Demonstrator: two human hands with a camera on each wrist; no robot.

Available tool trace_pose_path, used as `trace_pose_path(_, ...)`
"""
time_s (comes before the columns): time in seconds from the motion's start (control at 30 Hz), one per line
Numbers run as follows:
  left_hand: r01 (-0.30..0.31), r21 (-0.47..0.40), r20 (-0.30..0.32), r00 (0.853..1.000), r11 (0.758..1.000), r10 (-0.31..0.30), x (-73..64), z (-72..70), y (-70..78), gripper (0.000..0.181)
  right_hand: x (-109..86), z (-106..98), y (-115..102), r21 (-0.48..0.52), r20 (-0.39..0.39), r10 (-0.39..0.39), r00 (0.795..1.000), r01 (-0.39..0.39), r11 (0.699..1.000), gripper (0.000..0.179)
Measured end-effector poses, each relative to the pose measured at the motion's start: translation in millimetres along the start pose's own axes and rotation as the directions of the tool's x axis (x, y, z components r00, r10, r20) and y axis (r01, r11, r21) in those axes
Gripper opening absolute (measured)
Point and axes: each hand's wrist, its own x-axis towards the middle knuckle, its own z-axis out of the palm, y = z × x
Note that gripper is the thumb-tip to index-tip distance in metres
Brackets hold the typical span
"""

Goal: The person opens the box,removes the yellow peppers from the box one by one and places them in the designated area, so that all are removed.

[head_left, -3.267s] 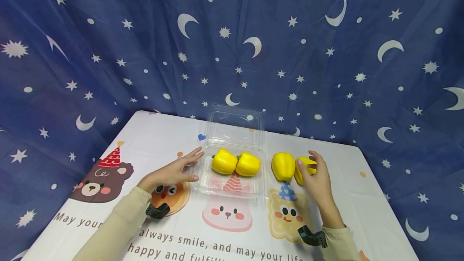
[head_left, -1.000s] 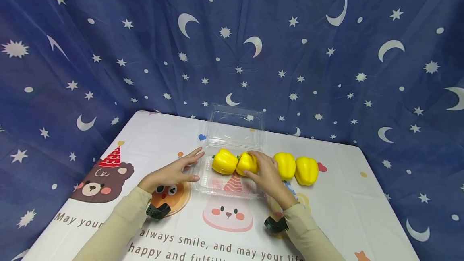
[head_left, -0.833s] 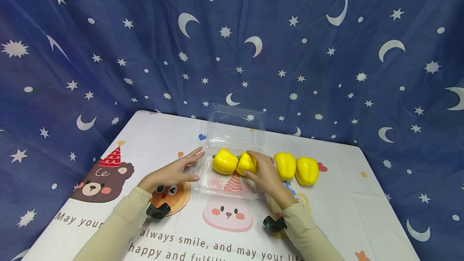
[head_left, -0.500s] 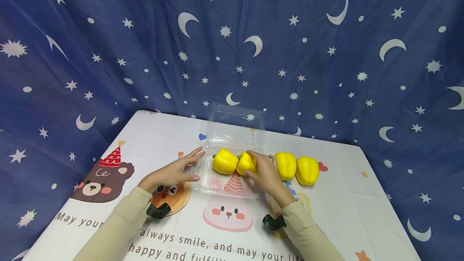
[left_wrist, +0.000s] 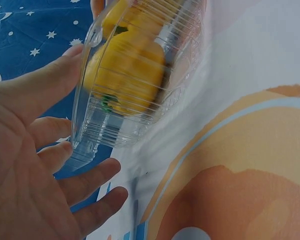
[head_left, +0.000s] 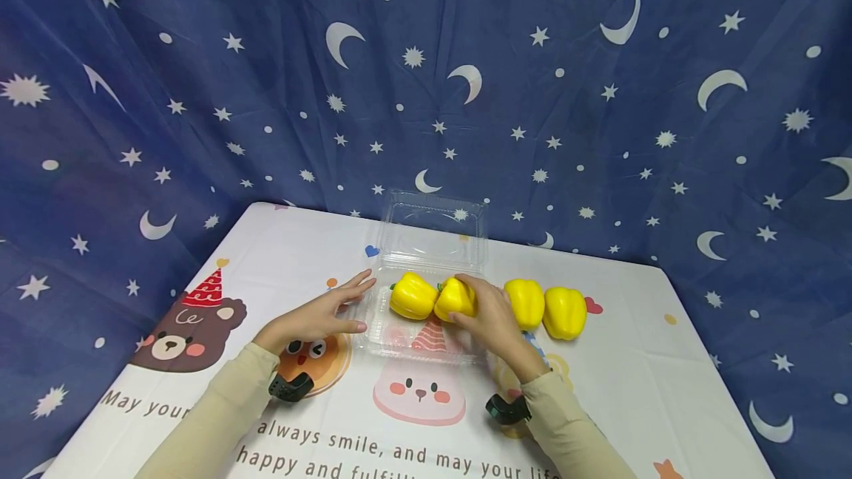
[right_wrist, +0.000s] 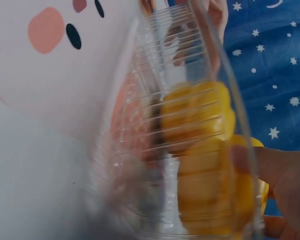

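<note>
A transparent hinged clamshell box [head_left: 399,350] lies on the table with its lid tipped back, holding two yellow bell peppers side by side. My right hand [head_left: 494,320] reaches over the box's right wall and grips the right-hand bell pepper [head_left: 452,300], thumb at the front and fingers round the far side. Left of it, the other bell pepper [head_left: 413,297] rests on the box floor, its green stem to the left. My left hand [head_left: 319,315] is at the box's left edge, fingers spread; in the left wrist view its thumb [left_wrist: 65,70] meets the rim.
Two more yellow bell peppers stand on the table right of the box, a nearer one [head_left: 526,304] and a farther one [head_left: 565,313]. The clear lid [head_left: 433,228] leans toward the blue star-patterned curtain [head_left: 266,80]. A white printed cloth [head_left: 639,361] covers the table.
My right hand has moved left from the rightmost bell pepper on the table to the right-hand one in the box. Over the last second it shifts only slightly. My left hand stays put.
</note>
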Motion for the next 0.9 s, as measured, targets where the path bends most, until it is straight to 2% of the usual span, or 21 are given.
trace_pose_path(0.13, -0.001, -0.003, 0.001, 1.000, 1.000, 0.001, 0.5, -0.2, -0.3, 0.080, -2.3, -5, -2, 0.038, 0.004, 0.016, 1.000, -0.016, 0.999, 0.069)
trace_pose_path(0.4, 0.002, 0.004, -0.001, 1.000, 1.000, -0.002, 0.3, -0.1, -1.5, 0.081, -8.5, -19, -9, 0.049, -0.004, 0.026, 1.000, -0.025, 0.998, 0.069)
trace_pose_path(0.57, 0.007, 0.001, -0.001, 1.000, 1.000, -0.007, 0.2, 0.0, -1.2, 0.082, -12.8, -25, -12, 0.063, -0.032, 0.008, 0.999, -0.006, 0.998, 0.070)
trace_pose_path(0.9, 0.005, 0.005, -0.001, 1.000, 1.000, -0.005, 1.2, 0.6, -1.4, 0.081, -23.4, -33, -12, 0.092, -0.100, 0.021, 0.995, -0.012, 0.996, 0.068)
